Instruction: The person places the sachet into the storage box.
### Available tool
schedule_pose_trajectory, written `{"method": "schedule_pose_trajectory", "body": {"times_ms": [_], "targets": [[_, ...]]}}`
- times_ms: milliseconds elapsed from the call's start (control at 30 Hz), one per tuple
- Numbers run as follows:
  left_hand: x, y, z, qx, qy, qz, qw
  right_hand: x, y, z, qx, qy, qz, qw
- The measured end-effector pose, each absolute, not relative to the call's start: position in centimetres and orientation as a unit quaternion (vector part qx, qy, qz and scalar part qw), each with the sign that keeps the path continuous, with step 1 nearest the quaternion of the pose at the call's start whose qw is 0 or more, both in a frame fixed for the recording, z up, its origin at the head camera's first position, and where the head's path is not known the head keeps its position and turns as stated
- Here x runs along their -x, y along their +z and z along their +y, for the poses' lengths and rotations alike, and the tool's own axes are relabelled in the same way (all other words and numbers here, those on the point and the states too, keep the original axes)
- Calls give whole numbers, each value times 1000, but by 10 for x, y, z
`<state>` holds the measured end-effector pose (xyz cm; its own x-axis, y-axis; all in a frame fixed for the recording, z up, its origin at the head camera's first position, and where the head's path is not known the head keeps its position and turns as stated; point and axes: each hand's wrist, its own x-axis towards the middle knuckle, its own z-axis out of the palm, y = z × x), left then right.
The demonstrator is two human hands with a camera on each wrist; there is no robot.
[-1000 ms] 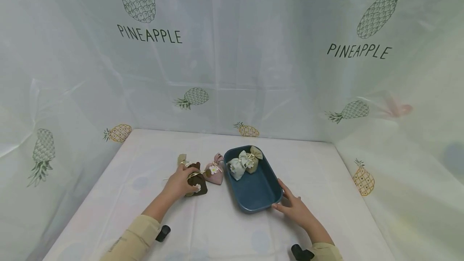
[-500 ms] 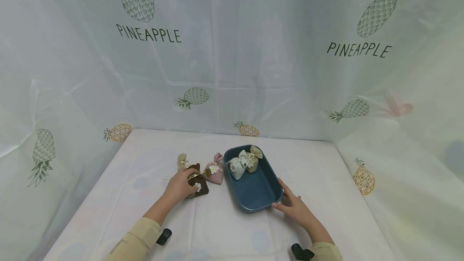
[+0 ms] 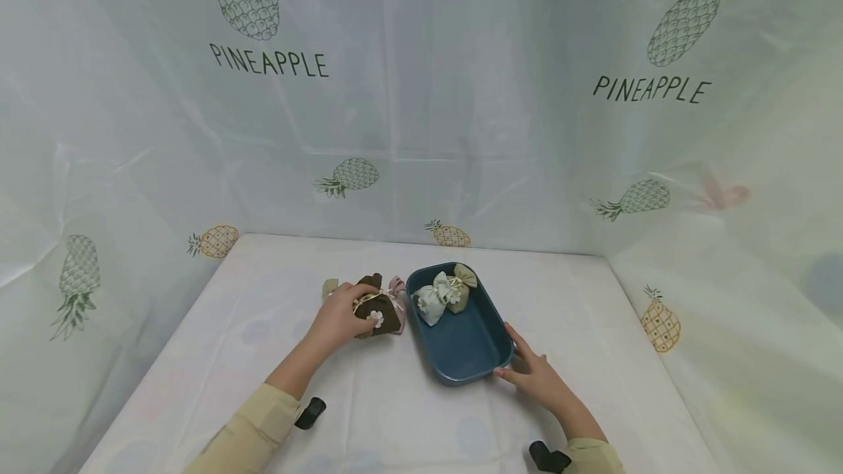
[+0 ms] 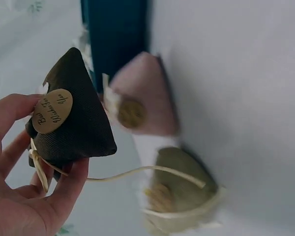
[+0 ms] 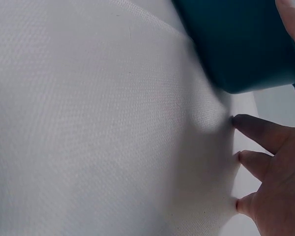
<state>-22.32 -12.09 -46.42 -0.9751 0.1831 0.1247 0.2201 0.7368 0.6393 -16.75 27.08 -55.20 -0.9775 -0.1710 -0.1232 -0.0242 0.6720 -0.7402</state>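
My left hand (image 3: 337,322) holds a dark brown sachet (image 4: 81,118) by its ribbon-tied side, thumb and fingers pinching it. A round tag (image 4: 52,111) is stuck on the sachet, and a white flower shows in the head view. Just beyond it lies a pink sachet (image 4: 146,98), partly covered by the brown one in the head view. An olive-beige sachet (image 4: 182,189) lies close by. My right hand (image 3: 538,380) spans the near right corner of a blue tray (image 3: 469,357) with spread fingers. In the right wrist view several fingertips (image 5: 240,123) touch the tablecloth.
Inside the tray, at its far end, a pale sachet (image 3: 431,303) and a beige sachet (image 3: 461,290) sit side by side. A white cloth (image 3: 395,415) covers the table. Pineapple-printed curtains (image 3: 421,93) hang behind and at the sides.
The left hand has lifted the brown sachet and moved it slightly away and to the right, in front of the pink one. The right hand and tray have stayed put.
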Motion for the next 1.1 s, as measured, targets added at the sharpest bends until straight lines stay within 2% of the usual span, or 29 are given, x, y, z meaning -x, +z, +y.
{"method": "schedule_pose_trajectory", "body": {"times_ms": [667, 1100], "targets": [[238, -425, -39, 202, -382, -902, 15, 166, -550, 271, 54, -404, 908, 94], [244, -424, 2, 232, -400, -886, -37, 166, -551, 271, 55, -401, 911, 86]]}}
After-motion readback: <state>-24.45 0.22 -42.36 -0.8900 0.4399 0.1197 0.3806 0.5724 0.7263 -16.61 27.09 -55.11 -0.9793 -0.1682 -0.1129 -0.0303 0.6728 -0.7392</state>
